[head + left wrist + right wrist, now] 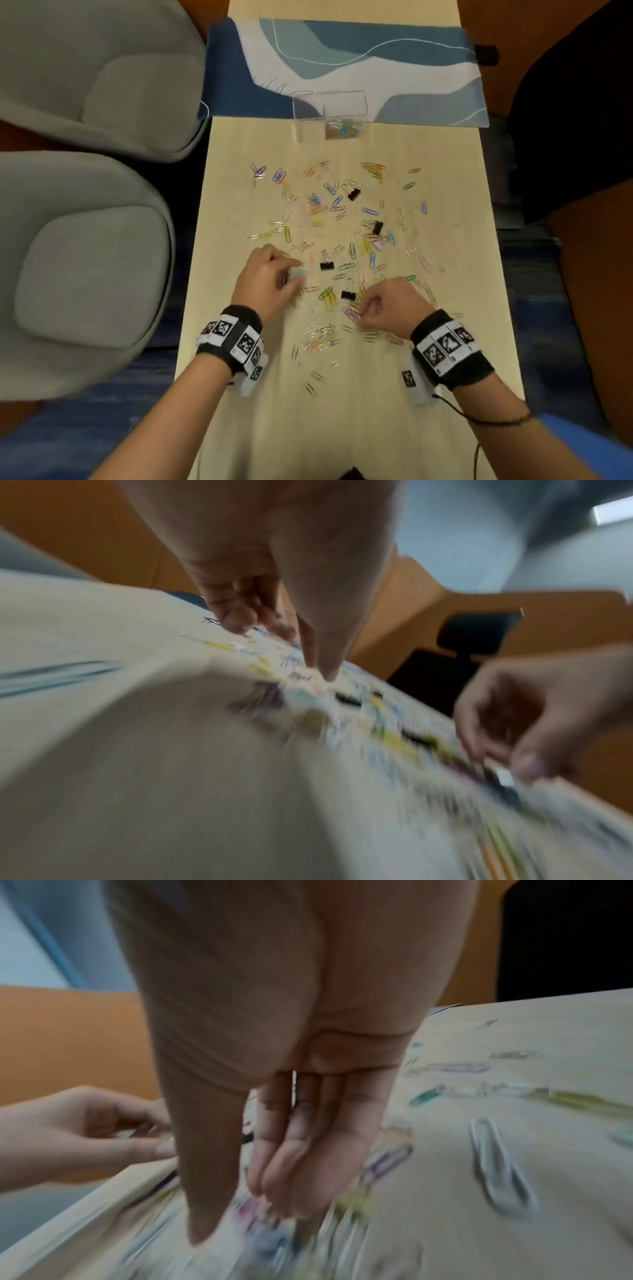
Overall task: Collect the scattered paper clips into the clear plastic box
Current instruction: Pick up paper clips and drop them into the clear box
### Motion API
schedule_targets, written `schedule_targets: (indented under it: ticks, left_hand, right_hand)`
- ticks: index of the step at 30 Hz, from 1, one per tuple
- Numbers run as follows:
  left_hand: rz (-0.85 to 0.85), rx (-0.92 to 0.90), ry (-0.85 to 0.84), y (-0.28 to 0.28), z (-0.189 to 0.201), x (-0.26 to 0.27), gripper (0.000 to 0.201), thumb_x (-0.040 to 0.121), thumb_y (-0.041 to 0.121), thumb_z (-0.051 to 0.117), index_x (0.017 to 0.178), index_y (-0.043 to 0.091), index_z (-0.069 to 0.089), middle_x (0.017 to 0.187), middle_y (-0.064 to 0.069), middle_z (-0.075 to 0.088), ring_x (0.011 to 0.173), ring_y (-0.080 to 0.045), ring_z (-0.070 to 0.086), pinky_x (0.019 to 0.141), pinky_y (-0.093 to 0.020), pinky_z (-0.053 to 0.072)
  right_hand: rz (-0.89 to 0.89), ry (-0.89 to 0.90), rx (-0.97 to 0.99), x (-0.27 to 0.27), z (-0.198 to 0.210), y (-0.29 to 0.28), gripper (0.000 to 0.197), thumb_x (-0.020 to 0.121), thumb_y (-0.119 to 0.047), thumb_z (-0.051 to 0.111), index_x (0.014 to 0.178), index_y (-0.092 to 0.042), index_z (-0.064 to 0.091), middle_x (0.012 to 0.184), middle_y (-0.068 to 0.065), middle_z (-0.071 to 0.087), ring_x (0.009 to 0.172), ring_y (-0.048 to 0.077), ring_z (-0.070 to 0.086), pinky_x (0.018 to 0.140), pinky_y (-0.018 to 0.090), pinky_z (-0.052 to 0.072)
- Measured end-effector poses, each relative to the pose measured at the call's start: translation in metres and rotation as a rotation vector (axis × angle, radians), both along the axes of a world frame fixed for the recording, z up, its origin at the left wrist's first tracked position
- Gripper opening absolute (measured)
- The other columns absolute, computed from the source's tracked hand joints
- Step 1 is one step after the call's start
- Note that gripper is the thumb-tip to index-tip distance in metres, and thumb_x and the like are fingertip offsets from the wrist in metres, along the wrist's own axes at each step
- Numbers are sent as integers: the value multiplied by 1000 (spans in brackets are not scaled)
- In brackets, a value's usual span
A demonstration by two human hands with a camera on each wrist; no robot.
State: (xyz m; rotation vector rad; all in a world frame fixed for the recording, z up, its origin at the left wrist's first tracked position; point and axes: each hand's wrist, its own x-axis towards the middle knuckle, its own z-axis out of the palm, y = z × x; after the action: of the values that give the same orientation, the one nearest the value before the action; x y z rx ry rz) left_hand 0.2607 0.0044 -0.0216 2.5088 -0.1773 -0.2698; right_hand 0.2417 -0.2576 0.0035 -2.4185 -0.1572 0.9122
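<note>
Head-view table (445,342), clear plastic box (329,114), wrists miss

Both forearms are bare from the elbow to the left wristband (233,337), a black fabric cuff wrapped by a white strip of square black-and-white marker tags. The right wristband (450,347) matches it. Under each wristband hangs a whitish camera housing carrying another tag. A thin black cable (479,416) trails from the right wristband's housing.

Left hand (269,278), right hand (387,305) low, fingers curled.
</note>
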Motion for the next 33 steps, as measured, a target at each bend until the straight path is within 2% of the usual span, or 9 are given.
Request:
schedule_targets:
  ticks: [5, 7, 10, 13, 18, 22, 25, 30, 33]
  left_hand:
    - [8, 131, 7, 9, -5, -64, 46, 88, 41, 62, 132, 32, 54, 131, -1, 40, 119, -15, 36, 104, -32, 38]
    - [-56, 144, -5, 6, -6, -77, 44, 91, 37, 59, 135, 30, 53, 137, -6, 42, 124, -20, 37, 107, -38, 39]
    - [-145, 175, -14, -1, -5, -88, 40, 92, 36, 56, 131, 24, 57, 134, -7, 47, 121, -23, 43, 100, -41, 44]
    - [-204, 165, 8, -7, -1, -103, 43, 91, 38, 57, 130, 20, 59, 134, -7, 48, 122, -23, 44, 104, -36, 41]
    - [-244, 143, 128, -9, -2, -126, 89, 70, 56, 75, 145, 22, 40, 140, -6, 35, 129, -21, 34, 112, -31, 33]
    - [-270, 206, 122, -13, -8, -138, 112, 56, 64, 80, 148, 19, 33, 142, -7, 30, 129, -22, 32, 110, -30, 34]
    - [-248, 184, 76, -16, -12, -142, 91, 66, 53, 79, 141, 14, 45, 136, -10, 39, 123, -25, 39, 107, -34, 39]
    - [-127, 44, -29, -20, -21, -144, 37, 75, 23, 80, 107, 8, 71, 108, -9, 59, 96, -26, 57, 85, -31, 51]
    - [-99, 28, -41, -23, -18, -139, 14, 80, 16, 75, 92, 7, 75, 96, -8, 62, 85, -25, 60, 74, -32, 54]
  right_hand:
    - [162, -167, 52, -58, -20, 44, 42, 75, -39, 74, 113, -27, 64, 102, -9, 55, 83, 4, 49, 75, 20, 44]
    - [181, -237, 40, -73, -27, 54, 45, 79, -35, 69, 122, -27, 59, 109, -6, 49, 94, 10, 50, 81, 27, 48]
    - [156, -276, 24, -88, -31, 57, 38, 82, -22, 65, 120, -24, 62, 106, -2, 49, 98, 17, 54, 82, 34, 51]
    - [105, -285, 64, -95, -27, 46, 33, 81, -17, 66, 114, -22, 66, 104, -3, 52, 93, 16, 56, 84, 36, 51]
    - [-53, -238, 25, -106, -19, 20, 59, 72, -37, 77, 126, -25, 57, 113, -5, 48, 97, 13, 52, 90, 34, 50]
    - [31, -218, -33, -117, -18, 36, 93, 63, -48, 81, 143, -22, 40, 127, 0, 40, 115, 16, 42, 102, 29, 41]
    - [81, -297, -77, -125, -21, 54, 82, 71, -45, 77, 141, -22, 43, 126, 3, 39, 115, 19, 41, 101, 30, 42]
    - [-20, -371, -48, -132, -24, 65, 37, 82, -23, 71, 117, -10, 66, 107, 8, 51, 96, 23, 55, 90, 35, 49]
    - [-5, -359, -66, -132, -17, 65, 34, 85, -21, 68, 117, -9, 65, 117, 8, 52, 102, 23, 57, 93, 27, 46]
